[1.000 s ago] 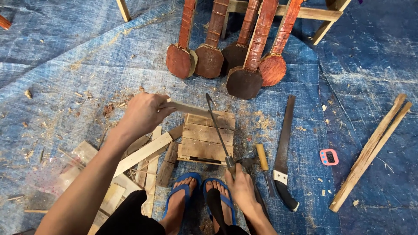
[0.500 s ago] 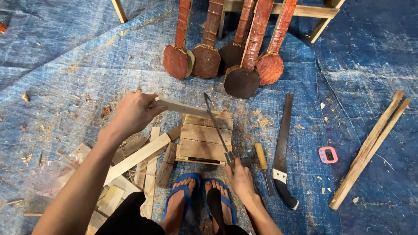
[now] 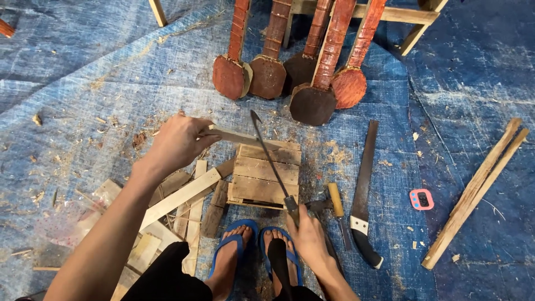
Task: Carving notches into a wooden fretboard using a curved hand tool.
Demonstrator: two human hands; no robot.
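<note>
My left hand (image 3: 177,142) grips the left end of a thin wooden strip (image 3: 245,138) that lies across the far edge of a small slatted wooden block (image 3: 266,174). My right hand (image 3: 310,238) is closed on the handle of a long, narrow curved blade (image 3: 270,157), which slants over the block with its tip near the strip. Both of my feet, in blue sandals (image 3: 238,234), rest just in front of the block.
Several red-brown carved wooden paddle shapes (image 3: 312,89) lean at the top. A handsaw (image 3: 363,195) and a hammer (image 3: 334,203) lie right of the block. Offcut slats (image 3: 178,198) pile on the left, long sticks (image 3: 473,192) and a small pink device (image 3: 421,199) on the right, all on blue tarp.
My left hand has shifted the strip slightly on the block's far edge. The blade stays slanted over the block with little movement.
</note>
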